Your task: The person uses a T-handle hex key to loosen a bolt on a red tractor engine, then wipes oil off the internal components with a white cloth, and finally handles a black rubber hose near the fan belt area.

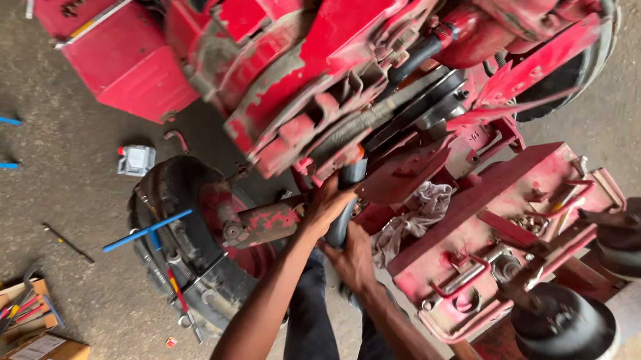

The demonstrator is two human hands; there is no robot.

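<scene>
At the far left on the concrete floor, a cardboard box (19,311) holds red- and blue-handled tools. Right of it lie a thin rod (68,243), a small grey-white container (137,160) and a tyre (188,246) with a blue bar (147,230) across it. The left hand (326,205) curls tight around a dark, worn tube (346,203) beneath the red machine (325,79); the right hand (354,261) grips its lower end. A grey rag (416,216) sits just beside.
</scene>
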